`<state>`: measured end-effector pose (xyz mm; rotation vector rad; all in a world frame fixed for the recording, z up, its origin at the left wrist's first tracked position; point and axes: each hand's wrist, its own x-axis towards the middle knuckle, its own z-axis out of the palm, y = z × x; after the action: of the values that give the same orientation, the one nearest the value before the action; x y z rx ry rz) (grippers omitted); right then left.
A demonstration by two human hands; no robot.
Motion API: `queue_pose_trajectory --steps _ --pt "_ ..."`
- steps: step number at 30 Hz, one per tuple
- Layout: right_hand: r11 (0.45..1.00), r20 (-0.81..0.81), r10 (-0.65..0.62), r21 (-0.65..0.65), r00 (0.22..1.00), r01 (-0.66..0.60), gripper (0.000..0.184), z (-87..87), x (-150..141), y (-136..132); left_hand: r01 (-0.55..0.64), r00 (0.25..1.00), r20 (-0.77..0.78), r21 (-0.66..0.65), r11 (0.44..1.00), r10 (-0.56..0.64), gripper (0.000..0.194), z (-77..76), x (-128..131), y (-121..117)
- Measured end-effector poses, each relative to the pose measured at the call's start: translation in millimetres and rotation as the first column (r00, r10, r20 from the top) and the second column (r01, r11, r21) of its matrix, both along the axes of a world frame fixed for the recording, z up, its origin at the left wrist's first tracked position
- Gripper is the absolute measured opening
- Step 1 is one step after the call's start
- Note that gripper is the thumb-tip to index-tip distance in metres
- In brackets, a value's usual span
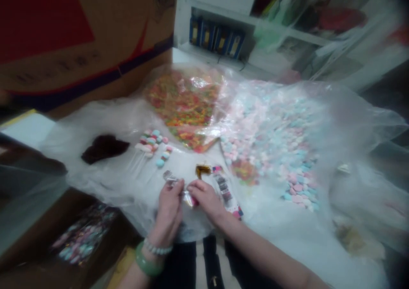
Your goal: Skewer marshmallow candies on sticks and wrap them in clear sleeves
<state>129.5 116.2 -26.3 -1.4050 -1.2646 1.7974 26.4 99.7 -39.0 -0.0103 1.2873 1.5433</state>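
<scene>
My left hand (171, 204) and my right hand (206, 197) are close together, both with fingers pinched on a small shiny plastic wrapper (189, 199). The wrapper is mostly clear with some pink at its lower end; what it contains is hidden by blur and fingers. Just beyond my right hand lie gold twist ties (203, 169). Beside it is a stack of printed clear packets (226, 191) with pink and dark markings. Farther left, several candy skewers (150, 143) lie on the plastic sheet, threaded with pastel pieces. One shorter candy skewer (163, 156) lies apart.
A bag of red, orange and green candies (188, 101) stands behind. Loose pink, blue and white candies (271, 127) spread on the right, near a small orange pile (244, 172). A dark brown object (105, 148) lies left. Below it is an open box (86, 238) of wrapped candies.
</scene>
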Motion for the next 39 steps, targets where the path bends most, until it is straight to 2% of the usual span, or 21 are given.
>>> queue_pose_trajectory --steps 4,7,10,12,13,15,17,18,19,23,24,27,29,30,32,36,38,39 --pt "0.995 -0.108 -0.062 -0.084 0.992 0.053 0.018 1.1 -18.6 3.7 -0.039 0.999 -0.016 0.018 0.999 0.039 0.038 3.7 -11.7 -1.5" --pt "0.993 -0.084 -0.065 -0.099 0.994 0.057 0.023 -2.5 -25.1 8.8 0.113 0.993 0.031 0.02 0.993 -0.114 0.036 6.0 -20.1 -6.7" --pt "0.998 0.061 0.021 -0.059 0.998 -0.018 0.028 -7.3 -28.0 12.1 0.256 0.965 0.057 0.023 0.966 -0.257 0.038 5.5 -31.2 -12.5" --pt "0.986 0.226 0.118 0.086 0.967 -0.14 0.031 -9.8 -30.0 12.9 0.246 0.966 0.077 0.025 0.969 -0.247 0.037 2.7 -39.8 -14.6" --pt "0.956 0.318 0.159 0.186 0.935 -0.226 0.032 -10.5 -31.5 13.2 0.228 0.969 0.097 0.023 0.973 -0.229 0.036 0.8 -44.3 -14.9" --pt "0.842 0.486 0.209 0.352 0.848 -0.409 0.033 -10.1 -35.8 14.8 0.186 0.972 0.143 0.009 0.983 -0.185 0.032 -3.3 -53.5 -13.7" --pt "0.734 0.599 0.251 0.394 0.76 -0.553 0.034 -7.1 -42.6 19.5 0.103 0.983 0.153 -0.013 0.995 -0.1 0.026 -6.7 -63.3 -10.9" --pt "0.705 0.623 0.274 0.388 0.733 -0.594 0.034 -5.1 -47.1 23.3 0.051 0.989 0.142 -0.024 0.998 -0.047 0.023 -7.8 -68.6 -9.2" --pt "0.692 0.624 0.298 0.38 0.722 -0.614 0.034 -2.9 -52.5 28.0 0.0 0.993 0.122 -0.031 1.0 0.004 0.022 -8.2 -74.3 -7.4" --pt "0.718 0.577 0.322 0.369 0.751 -0.591 0.025 -1.5 -82.6 50.3 -0.159 0.987 0.017 -0.041 0.986 0.16 0.024 -3.0 -99.8 -2.5" --pt "0.704 0.597 0.328 0.363 0.732 -0.611 0.022 -4.1 -91.2 54.7 -0.182 0.983 -0.005 -0.034 0.983 0.182 0.023 -0.1 -106.0 -2.0" --pt "0.597 0.717 0.356 0.319 0.599 -0.736 0.02 -17.0 -113.2 61.4 -0.181 0.981 -0.063 0.013 0.983 0.181 0.017 10.1 -122.4 -1.8" --pt "0.567 0.777 0.332 0.289 0.535 -0.771 0.023 -26.7 -119.8 61.2 -0.149 0.982 -0.116 0.035 0.988 0.152 0.016 17.0 -131.4 -1.4" --pt "0.575 0.79 0.31 0.288 0.529 -0.766 0.023 -31.0 -119.6 60.3 -0.13 0.981 -0.144 0.038 0.991 0.134 0.018 20.2 -135.2 -0.4" --pt "0.618 0.78 0.262 0.317 0.568 -0.719 0.017 -37.5 -112.1 57.6 -0.095 0.974 -0.202 0.024 0.995 0.098 0.022 25.8 -141.1 4.6" --pt "0.758 0.663 0.147 0.401 0.734 -0.514 0.016 -41.0 -78.8 51.7 -0.001 0.923 -0.385 0.002 1.0 0.002 0.02 31.7 -140.6 31.1" --pt "0.824 0.588 0.064 0.425 0.806 -0.375 0.013 -37.9 -60.6 49.9 0.106 0.843 -0.532 0.033 0.994 -0.073 0.024 31.1 -133.4 52.0" --pt "0.849 0.551 0.022 0.431 0.834 -0.306 0.01 -35.4 -52.4 49.5 0.178 0.768 -0.629 0.03 0.984 -0.12 0.026 29.8 -128.8 63.3"
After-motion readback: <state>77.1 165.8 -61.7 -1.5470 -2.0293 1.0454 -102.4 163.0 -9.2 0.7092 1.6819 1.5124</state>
